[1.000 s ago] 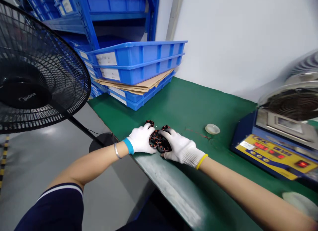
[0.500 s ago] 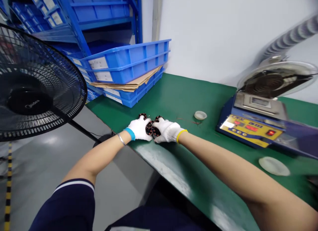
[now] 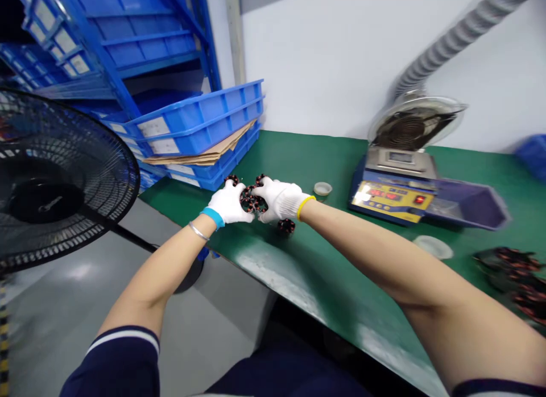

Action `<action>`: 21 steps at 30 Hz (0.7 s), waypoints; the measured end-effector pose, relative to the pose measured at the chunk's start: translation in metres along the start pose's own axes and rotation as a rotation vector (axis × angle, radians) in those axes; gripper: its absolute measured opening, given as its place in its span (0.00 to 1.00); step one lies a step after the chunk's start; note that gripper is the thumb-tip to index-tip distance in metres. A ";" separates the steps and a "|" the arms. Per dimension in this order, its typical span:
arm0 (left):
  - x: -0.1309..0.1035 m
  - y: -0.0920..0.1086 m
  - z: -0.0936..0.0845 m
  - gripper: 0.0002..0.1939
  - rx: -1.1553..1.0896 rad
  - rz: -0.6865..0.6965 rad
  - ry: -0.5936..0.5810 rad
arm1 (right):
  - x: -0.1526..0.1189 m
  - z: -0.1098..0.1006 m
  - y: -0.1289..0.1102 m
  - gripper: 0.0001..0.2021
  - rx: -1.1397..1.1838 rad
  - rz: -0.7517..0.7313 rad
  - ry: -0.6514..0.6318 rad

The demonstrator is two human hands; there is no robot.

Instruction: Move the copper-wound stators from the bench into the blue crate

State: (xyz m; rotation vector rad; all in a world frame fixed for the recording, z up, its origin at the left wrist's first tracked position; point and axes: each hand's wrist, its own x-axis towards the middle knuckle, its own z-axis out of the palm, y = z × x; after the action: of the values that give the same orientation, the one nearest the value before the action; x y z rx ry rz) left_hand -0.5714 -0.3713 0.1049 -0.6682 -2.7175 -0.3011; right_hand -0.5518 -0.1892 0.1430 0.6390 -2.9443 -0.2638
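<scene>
Left hand (image 3: 229, 203) and right hand (image 3: 279, 201): facing, grasping coils (image 3: 248, 199) by front edge of green desk (image 3: 328, 260); fan (image 3: 46, 201) beside.

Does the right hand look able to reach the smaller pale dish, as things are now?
Probably yes: the smaller pale dish lies close to the right hand, with only green tabletop visible between them. The hand is cupped around copper-wound cores, though, so it would likely leave them first.

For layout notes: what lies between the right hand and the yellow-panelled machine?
A small pale dish sits on the table between the right hand and the machine, in the head view.
</scene>
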 end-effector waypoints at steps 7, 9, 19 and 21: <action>0.009 0.104 -0.066 0.38 0.106 0.294 0.201 | -0.126 -0.059 0.025 0.38 -0.087 0.260 0.250; 0.009 0.153 -0.069 0.37 0.085 0.483 0.226 | -0.188 -0.067 0.025 0.38 -0.111 0.464 0.257; -0.153 0.489 -0.051 0.45 -0.184 1.600 0.093 | -0.543 -0.047 -0.099 0.40 -0.041 1.652 0.125; -0.212 0.532 -0.040 0.44 -0.239 1.817 -0.015 | -0.592 -0.027 -0.142 0.39 0.009 1.849 0.109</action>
State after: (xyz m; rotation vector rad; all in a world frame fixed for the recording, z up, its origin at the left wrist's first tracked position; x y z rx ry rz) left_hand -0.1279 -0.0078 0.1319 -2.6099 -1.1078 -0.0958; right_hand 0.0439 -0.0716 0.0965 -1.8518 -2.1543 0.0232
